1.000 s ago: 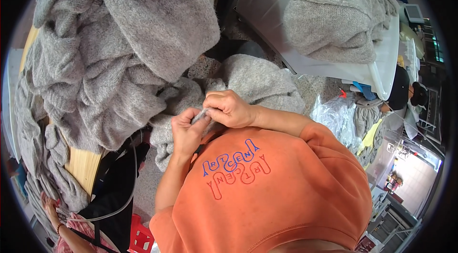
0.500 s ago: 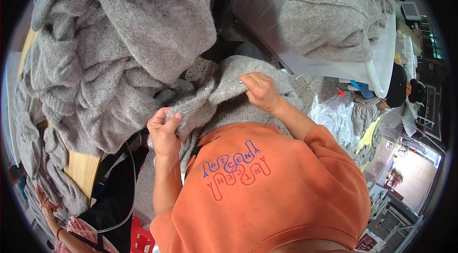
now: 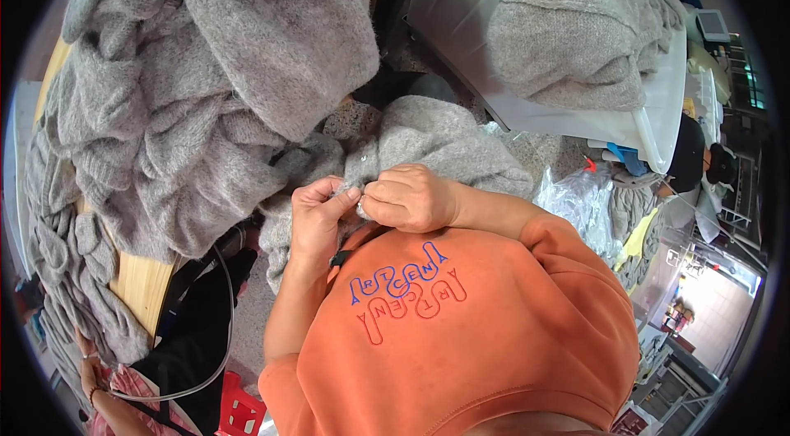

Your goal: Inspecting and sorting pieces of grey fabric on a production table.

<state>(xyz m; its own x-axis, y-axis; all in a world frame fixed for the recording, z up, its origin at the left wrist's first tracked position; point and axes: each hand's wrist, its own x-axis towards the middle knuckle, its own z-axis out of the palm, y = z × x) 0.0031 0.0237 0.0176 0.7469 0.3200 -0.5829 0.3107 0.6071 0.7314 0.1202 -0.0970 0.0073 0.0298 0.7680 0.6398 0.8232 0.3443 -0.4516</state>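
A fuzzy grey knit garment (image 3: 436, 132) lies bunched across my lap, just beyond the orange top I wear. My left hand (image 3: 319, 214) pinches its near edge between thumb and fingers. Close against it, my right hand (image 3: 411, 199) is closed with curled fingers on the same edge, the two hands almost touching. Small shiny spots show on the knit by my fingers, too small to make out. The cloth right between the fingertips is mostly hidden.
Heaped grey knitwear (image 3: 206, 90) covers the wooden table (image 3: 144, 292) at left. A translucent plastic bin (image 3: 461, 16) at far right holds more knits (image 3: 576, 41). Clear plastic bags (image 3: 576, 201) lie at right. Another person's arm (image 3: 115, 411) and a red plastic basket (image 3: 240, 407) are at lower left.
My right hand has come left and nearer to me, from the garment's far part to beside my left hand. My left hand has shifted slightly right. The stretched knit edge is now gathered.
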